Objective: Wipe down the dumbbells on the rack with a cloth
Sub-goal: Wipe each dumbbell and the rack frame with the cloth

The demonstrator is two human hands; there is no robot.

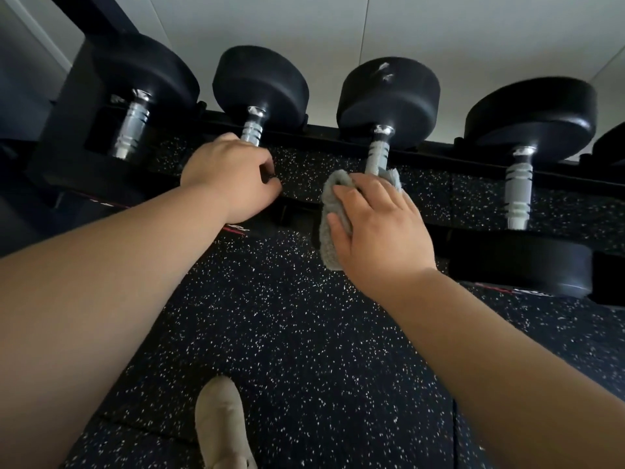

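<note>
Clamped soft grey fleecy cloth [333,211] round knurled chrome dumbbell handle [377,157], right hand [378,231]; left hand [230,181] fisted on neighbouring grip

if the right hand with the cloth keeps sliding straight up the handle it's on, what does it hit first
Probably the black far head of the third dumbbell. The right hand presses the grey cloth around that chrome handle, which runs bare straight up to the head. Depth is hard to judge.

Head camera looks steeply down and forward, close over the rack [338,130] (wide-angle, edges bending), floor [287,333] filling the lower frame.
</note>
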